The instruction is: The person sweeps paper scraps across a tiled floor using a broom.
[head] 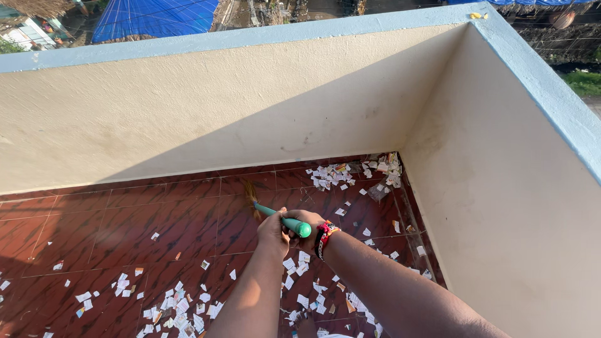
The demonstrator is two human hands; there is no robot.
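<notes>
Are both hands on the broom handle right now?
Touching. The head view shows the left hand and right hand both wrapped around the green broom handle, with no gap visible.

Broom: green plastic handle, rounded butt end nearest the camera, at about chest-centre of the view. Shaft tilts away and down to the left; short brown bristle head blurred, at or just above the floor.
Broom grip: left hand wrapped round the handle from the left side; right hand closed on it just beside the butt end. Hands touching each other.
Paper scraps: small white and coloured torn pieces, lying flat on the red-brown tiles. Densest patch bottom left of the arms; second heap packed into the wall corner; loose strays between.
</notes>
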